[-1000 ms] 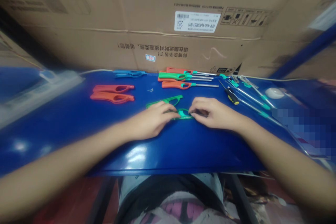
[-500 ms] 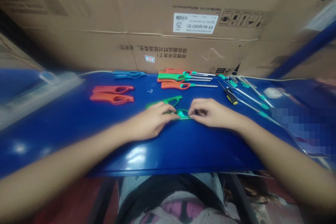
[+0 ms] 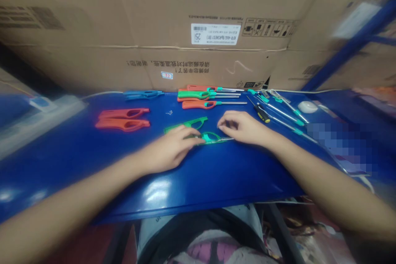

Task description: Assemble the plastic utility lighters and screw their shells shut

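Note:
My left hand (image 3: 169, 148) lies on the table with its fingers closed on a green gas lighter (image 3: 213, 137), whose handle shell shows a teal trigger and a metal tube. The lighter's rear part is hidden under my fingers. My right hand (image 3: 243, 128) is held just above the metal tube, fingertips pinched together near the trigger loop. Whatever small thing those fingers may hold is hidden. Just behind my left hand, partly covered by it, lies another green handle shell (image 3: 198, 123).
Orange-red handle shells (image 3: 122, 124) lie at left, blue shells (image 3: 144, 94) behind them. Assembled lighters (image 3: 198, 104) are stacked at the back centre. To the right are a screwdriver (image 3: 261, 113), metal tubes with teal triggers (image 3: 283, 115) and a white round object (image 3: 307, 107). A cardboard wall (image 3: 148, 29) stands behind.
My right hand has lifted away from the green lighter, uncovering its trigger loop and metal tube. My left hand keeps its hold. The whole view has shifted slightly.

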